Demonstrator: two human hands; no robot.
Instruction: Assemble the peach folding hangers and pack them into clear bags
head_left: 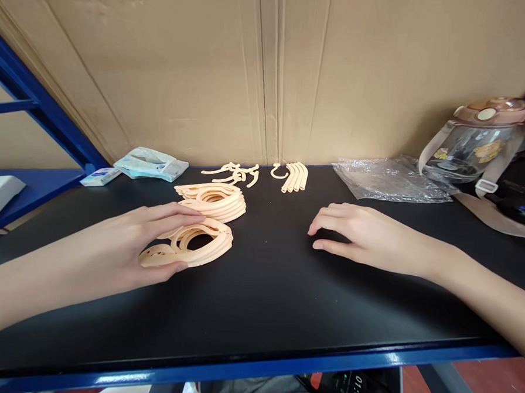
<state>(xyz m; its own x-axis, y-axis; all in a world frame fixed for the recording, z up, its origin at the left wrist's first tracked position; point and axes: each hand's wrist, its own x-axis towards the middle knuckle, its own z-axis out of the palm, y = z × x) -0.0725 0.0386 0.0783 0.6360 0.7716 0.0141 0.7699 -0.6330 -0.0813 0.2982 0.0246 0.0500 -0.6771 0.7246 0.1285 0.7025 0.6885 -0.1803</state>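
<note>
My left hand is around the near stack of cream plastic curved pieces, which look like hanger parts. Its thumb lies along the near side and its fingers rest over the far side. Right behind is a second stack of the same looped pieces. On the right, my right hand is held low over the black tabletop, fingers loosely bent and apart from the thumb, holding nothing. Whether it touches the surface I cannot tell.
Against the cardboard wall lie loose cream hooks, a single hook and several short curved arms. A tissue pack is at back left. A clear plastic bag and a strapped water bottle stand back right.
</note>
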